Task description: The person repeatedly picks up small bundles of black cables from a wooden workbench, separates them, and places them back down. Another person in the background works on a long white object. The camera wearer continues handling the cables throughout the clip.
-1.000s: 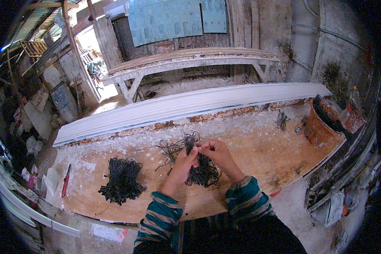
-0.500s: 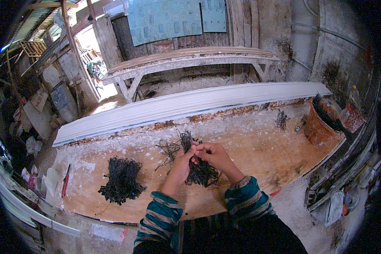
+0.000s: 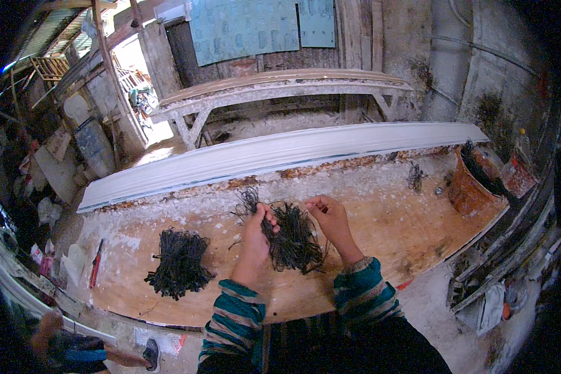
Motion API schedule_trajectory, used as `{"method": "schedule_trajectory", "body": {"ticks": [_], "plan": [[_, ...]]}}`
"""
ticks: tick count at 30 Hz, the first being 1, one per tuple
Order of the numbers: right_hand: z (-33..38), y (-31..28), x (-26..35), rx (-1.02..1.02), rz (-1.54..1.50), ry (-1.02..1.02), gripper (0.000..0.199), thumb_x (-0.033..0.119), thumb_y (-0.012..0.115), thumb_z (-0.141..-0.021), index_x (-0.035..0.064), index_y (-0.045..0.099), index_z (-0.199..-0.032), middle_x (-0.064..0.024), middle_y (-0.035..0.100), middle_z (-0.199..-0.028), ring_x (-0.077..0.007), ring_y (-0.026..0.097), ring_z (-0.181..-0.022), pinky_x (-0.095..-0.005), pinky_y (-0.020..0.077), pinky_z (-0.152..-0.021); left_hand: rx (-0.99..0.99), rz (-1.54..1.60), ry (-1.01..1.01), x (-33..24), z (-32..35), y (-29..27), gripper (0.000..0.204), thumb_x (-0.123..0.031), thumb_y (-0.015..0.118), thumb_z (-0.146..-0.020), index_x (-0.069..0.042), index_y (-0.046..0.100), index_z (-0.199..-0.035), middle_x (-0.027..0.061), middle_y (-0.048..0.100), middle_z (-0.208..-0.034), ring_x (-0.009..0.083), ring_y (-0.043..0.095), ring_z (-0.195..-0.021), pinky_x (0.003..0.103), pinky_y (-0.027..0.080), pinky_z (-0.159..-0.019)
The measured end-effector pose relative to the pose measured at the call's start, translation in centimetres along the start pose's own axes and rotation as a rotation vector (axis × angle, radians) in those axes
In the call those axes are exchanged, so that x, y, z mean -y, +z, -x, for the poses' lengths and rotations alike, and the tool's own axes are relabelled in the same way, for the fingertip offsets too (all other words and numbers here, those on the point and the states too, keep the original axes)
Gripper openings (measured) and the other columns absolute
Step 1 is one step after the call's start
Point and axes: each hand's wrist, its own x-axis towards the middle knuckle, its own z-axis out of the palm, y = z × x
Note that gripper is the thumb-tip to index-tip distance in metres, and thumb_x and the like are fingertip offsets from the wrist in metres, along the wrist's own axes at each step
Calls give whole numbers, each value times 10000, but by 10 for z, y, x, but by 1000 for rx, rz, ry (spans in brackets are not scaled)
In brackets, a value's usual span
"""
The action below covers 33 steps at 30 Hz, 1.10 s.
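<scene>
The left hand [image 3: 256, 232] is closed round a dark looped bunch [image 3: 249, 201], perhaps gripped mid-length to hold its loops together; the right hand [image 3: 331, 221] hangs apart, fingertips nearly meeting, whether on anything I cannot tell from here; a dark pile [image 3: 294, 242] lies between them, seemingly for easy reach; a neater stack [image 3: 179, 265] sits left on the wooden table [image 3: 380, 234].

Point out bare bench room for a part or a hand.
Widest: bare wood between the right hand and orange bucket, nearer than the small black clump. Smaller: between the red tool and left black bundle; a narrow strip from that bundle to the left forearm. Crowded: the middle, where the left hand grips black strands beside the central pile.
</scene>
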Motion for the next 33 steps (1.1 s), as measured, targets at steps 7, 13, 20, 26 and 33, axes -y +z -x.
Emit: {"method": "schedule_trajectory", "body": {"ticks": [7,13,20,26,33], "plan": [[-3,-9,-18,194,572,29,240,303,651,-726,63,632,-733,-108,597,-663,-256,573,-621,-352,453,-592,1,133,86,-8,-2,-5,229,-324,484,-887,-102,456,-835,-12,399,-668,125,426,-560,263,375,-497],[-6,-14,-26,355,376,23,248,302,652,-721,63,626,-661,-91,598,-632,-250,569,-594,-359,446,-570,63,109,76,-15,-4,-12,219,-324,474,-891,-106,456,-885,-16,393,-644,91,379,-461,217,326,-392],[-5,-14,6,197,-124,65,173,188,622,-779,44,595,-686,15,541,-614,-73,475,-574,-230,377,-536,144,55,-91,-15,0,-5,225,-312,499,-881,-96,472,-935,-33,350,-604,56,324,-433,188,276,-356],[-4,-12,9,156,-404,73,119,161,607,-794,63,589,-728,37,524,-642,-46,437,-581,-204,346,-541,170,-166,-188,-6,13,14,296,-288,505,-885,-46,477,-1053,-52,311,-593,42,309,-445,186,260,-370],[0,-7,13,242,-394,28,116,154,592,-826,53,585,-770,33,527,-657,-47,433,-584,-202,354,-550,153,-447,-235,3,21,26,301,-282,579,-844,-63,490,-1030,-59,353,-577,36,318,-433,181,253,-365]]}}
